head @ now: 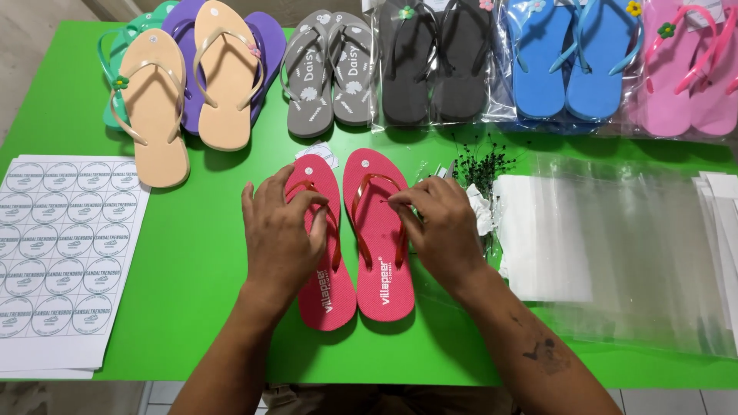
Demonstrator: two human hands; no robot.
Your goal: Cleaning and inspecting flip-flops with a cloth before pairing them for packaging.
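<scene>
Two red flip-flops lie side by side on the green table (200, 253), toes pointing away from me. My left hand (278, 234) rests flat on the left red flip-flop (327, 296), covering its strap. My right hand (442, 227) sits by the right red flip-flop (382, 261), and its fingertips pinch the translucent red strap near the middle of the sole.
A sticker sheet (65, 253) lies at the left. Peach flip-flops (157, 107) sit on purple and green ones at back left; grey (330, 73), black (430, 65), blue (573, 61) and pink (684, 73) pairs line the back. Clear bags (615, 246) and black tag fasteners (477, 165) lie right.
</scene>
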